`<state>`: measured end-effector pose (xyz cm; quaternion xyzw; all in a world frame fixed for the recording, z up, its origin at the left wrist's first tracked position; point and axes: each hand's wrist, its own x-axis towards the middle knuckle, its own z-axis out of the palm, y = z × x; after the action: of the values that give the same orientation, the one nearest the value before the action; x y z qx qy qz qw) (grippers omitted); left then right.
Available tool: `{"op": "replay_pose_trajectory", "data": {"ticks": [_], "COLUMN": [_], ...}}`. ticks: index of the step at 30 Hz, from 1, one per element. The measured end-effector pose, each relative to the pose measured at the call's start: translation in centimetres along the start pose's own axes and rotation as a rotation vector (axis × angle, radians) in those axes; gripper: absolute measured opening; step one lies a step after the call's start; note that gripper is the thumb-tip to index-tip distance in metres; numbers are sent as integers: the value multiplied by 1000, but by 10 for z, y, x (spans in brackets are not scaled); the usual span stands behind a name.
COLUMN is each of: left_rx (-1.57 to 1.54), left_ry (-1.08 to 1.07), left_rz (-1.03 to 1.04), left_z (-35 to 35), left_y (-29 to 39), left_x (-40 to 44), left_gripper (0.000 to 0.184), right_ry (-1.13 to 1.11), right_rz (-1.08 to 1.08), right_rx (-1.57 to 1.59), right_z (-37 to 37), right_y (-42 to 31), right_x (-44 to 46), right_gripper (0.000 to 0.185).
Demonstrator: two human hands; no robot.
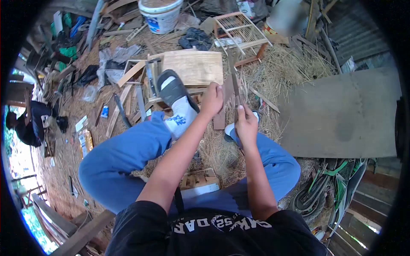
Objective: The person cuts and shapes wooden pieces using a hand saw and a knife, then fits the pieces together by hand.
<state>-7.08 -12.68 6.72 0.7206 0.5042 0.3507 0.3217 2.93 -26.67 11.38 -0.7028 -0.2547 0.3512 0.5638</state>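
My right hand [246,123] is closed around the lower end of a long, narrow, dark blade-like strip [233,77], which points away from me. Whether it is a metal blade or wood, I cannot tell. Just to its left, my left hand [211,100] is closed with the thumb on top; what it grips is hidden. Beside its fingers lies a brown board [219,121]. Beyond that hand is a pale wooden block [192,66] with a flat top. My sandalled foot [175,87] rests against the block's left side.
A slatted wooden rack [241,30] and white bucket [160,17] stand at the back. A large flat sheet [341,115] lies on the right above a green bicycle [337,183]. Wood scraps and straw cover the ground. Another person [32,121] sits far left.
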Motion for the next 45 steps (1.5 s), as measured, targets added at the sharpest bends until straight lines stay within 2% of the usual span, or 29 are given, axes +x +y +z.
{"op": "replay_pose_trajectory", "data": {"ticks": [1, 4, 5, 8, 10, 11, 14, 16, 18, 19, 21, 24, 26, 29, 30, 32, 35, 40, 45], "left_rx": [-137, -268, -297, -314, -271, -293, -208, -189, -214, -245, -336, -413, -552, -501, -502, -626, -788, -709, -597], "left_ry": [-138, -193, -95, -64, -56, -48, -131, -198, -190, -244, -273, -307, -204, -177, -171, -208, -146, -129, -102], "left_rz": [-169, -174, -86, -3, -50, -44, -100, -57, -14, -167, -180, -209, -187, -261, -276, -407, -453, -415, -399], "left_z": [-18, -73, -84, -128, -164, -176, -227, -261, -287, -313, -334, -356, -360, -374, -380, -392, -409, -429, -457], "left_y": [13, 40, 45, 49, 62, 59, 66, 66, 57, 85, 68, 55, 41, 18, 14, 10, 11, -26, -15], "left_x": [-8, -35, -44, -61, -71, -74, -78, -77, -75, -81, -78, -81, -85, -88, -90, -95, -100, -90, -85], "left_gripper": [24, 28, 27, 30, 31, 32, 33, 31, 29, 28, 25, 19, 18, 21, 21, 33, 33, 34, 31], "right_ry": [-18, -65, -76, -166, -221, -233, -272, -371, -387, -459, -523, -562, -581, -625, -650, -686, -718, -790, -829], "right_rz": [2, 0, -4, 75, 158, 17, -126, 7, 27, 7, -53, -109, -149, -134, -109, -79, 79, 143, 178], "right_rx": [-12, 45, 66, 31, -35, 33, 155, 267, 247, 264, 247, 202, 148, 102, 118, 128, 167, 206, 235], "right_z": [-3, -4, -3, 5, 14, 23, 42, 50, 60, 63, 76, 99, 114, 138, 147, 163, 185, 214, 235], "right_y": [-11, -42, -51, -77, -89, -83, -101, -118, -125, -132, -141, -139, -133, -130, -130, -131, -135, -146, -162], "right_x": [-14, -54, -65, -96, -114, -119, -143, -157, -164, -167, -171, -168, -166, -170, -173, -178, -180, -180, -182], "right_gripper": [40, 41, 41, 43, 44, 43, 41, 40, 40, 43, 45, 44, 44, 45, 45, 46, 44, 46, 49]}}
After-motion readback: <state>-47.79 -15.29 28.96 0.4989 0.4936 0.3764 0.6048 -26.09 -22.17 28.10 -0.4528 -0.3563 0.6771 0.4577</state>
